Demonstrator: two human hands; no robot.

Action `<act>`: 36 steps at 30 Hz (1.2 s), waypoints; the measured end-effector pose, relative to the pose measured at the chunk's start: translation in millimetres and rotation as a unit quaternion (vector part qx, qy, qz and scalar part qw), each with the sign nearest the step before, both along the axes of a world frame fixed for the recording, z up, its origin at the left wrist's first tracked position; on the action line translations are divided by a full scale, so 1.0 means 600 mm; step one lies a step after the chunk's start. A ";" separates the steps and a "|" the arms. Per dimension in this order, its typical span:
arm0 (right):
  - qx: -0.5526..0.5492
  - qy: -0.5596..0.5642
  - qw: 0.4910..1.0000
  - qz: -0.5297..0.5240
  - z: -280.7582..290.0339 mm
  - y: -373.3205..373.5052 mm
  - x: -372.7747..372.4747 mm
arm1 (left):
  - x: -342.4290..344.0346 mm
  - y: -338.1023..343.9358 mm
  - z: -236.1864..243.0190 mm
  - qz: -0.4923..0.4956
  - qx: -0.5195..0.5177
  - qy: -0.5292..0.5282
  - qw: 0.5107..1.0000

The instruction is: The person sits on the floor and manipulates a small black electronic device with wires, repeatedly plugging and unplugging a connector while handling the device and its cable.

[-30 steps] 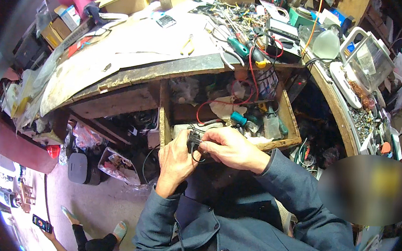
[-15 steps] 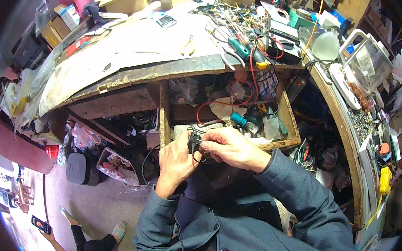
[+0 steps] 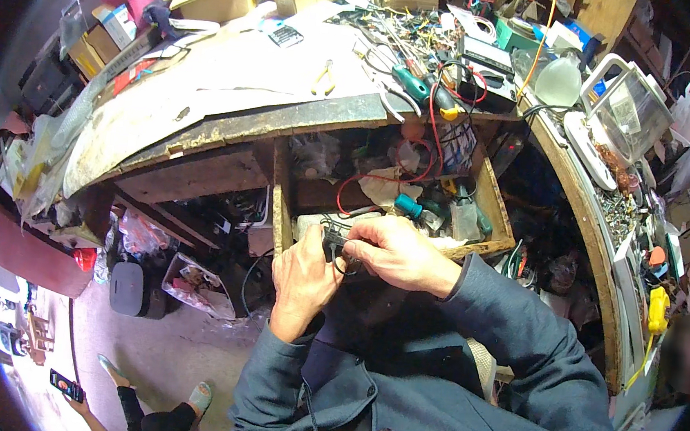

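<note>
Over the front of an open wooden drawer [image 3: 486, 247], my two hands meet at a small black part with a thin black cable [image 3: 332, 240]; its exact kind is too small to make out. My left hand [image 3: 302, 280] grips it from the left, thumb and fingers closed round it. From the right, my right hand [image 3: 401, 254] pinches at the same part, its fingertips partly hidden behind the knuckles. Just beyond the hands, the drawer holds a teal-handled tool [image 3: 409, 205], a red wire [image 3: 353, 185] and plastic bags.
Behind the drawer, a worktop [image 3: 231, 111] carries yellow-handled pliers [image 3: 324, 79], a green-handled screwdriver [image 3: 410, 82] and heaped small parts. At the right are a clear container [image 3: 638, 102] and a yellow tool [image 3: 659, 310]. Another person's legs [image 3: 166, 426] and phone [image 3: 66, 386] show at lower left.
Both hands stay at the black part, with only a slight shift of the fingers. The whole view has moved very slightly.
</note>
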State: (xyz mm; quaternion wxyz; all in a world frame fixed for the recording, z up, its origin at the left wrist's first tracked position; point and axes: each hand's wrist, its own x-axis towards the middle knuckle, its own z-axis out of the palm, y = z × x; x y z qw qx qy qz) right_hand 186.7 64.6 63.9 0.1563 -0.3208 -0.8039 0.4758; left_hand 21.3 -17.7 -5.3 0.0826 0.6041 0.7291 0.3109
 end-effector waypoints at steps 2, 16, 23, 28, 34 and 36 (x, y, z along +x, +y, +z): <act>0.003 0.005 1.000 0.006 -0.002 0.001 0.000 | 0.000 -0.001 0.007 0.003 -0.022 0.006 1.000; -0.182 0.062 0.981 0.016 -0.031 0.017 0.002 | -0.007 0.001 0.013 -0.022 -0.051 0.002 0.998; -0.149 0.055 0.987 -0.001 -0.037 0.013 -0.010 | 0.000 0.000 0.002 0.009 -0.017 0.002 1.000; -0.073 0.002 0.997 0.038 0.007 0.010 -0.002 | 0.001 -0.005 -0.001 0.001 0.016 -0.016 1.000; -0.095 0.002 0.995 0.037 0.018 0.002 0.007 | 0.016 0.001 0.012 0.029 0.047 -0.030 0.998; -0.045 -0.006 0.999 0.026 -0.003 0.004 0.008 | 0.020 0.001 0.007 0.054 0.086 -0.027 0.994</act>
